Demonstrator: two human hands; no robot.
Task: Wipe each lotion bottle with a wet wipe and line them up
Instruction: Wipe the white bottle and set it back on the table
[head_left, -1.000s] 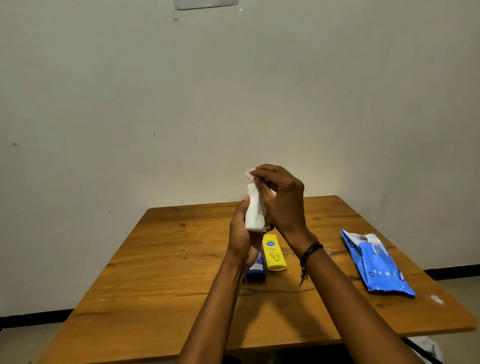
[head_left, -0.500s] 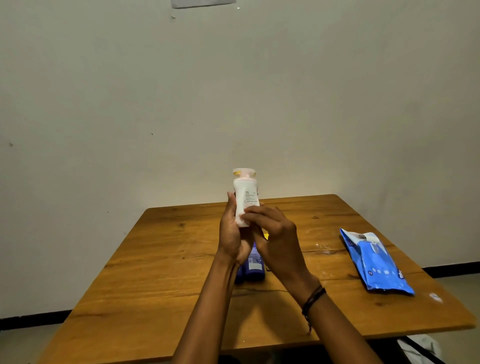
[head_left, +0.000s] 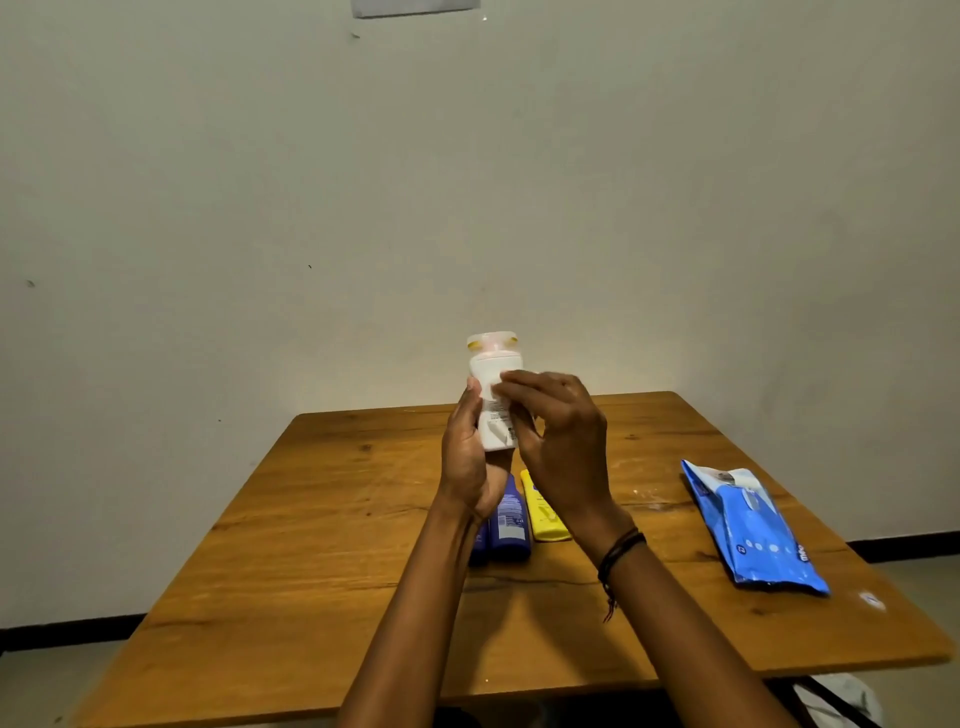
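Gripping the white lotion bottle (head_left: 491, 364) upright in the left hand (head_left: 467, 467), fingers wrapped round its lower half, well above the table (head_left: 337, 519). Pinching what looks like a wet wipe (head_left: 493, 388) against its label with the curled right hand (head_left: 563, 452). Wiping probably midway: blue bottle (head_left: 511, 525) and yellow bottle (head_left: 543, 519) lying side by side below, cleaned or not impossible to tell; wipes pack (head_left: 753, 535) lying apart to the right.

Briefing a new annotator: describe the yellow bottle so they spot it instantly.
On the wooden table, look near the middle, just under the right hand. The yellow bottle lies there beside dark blue bottles; it is the only yellow one.
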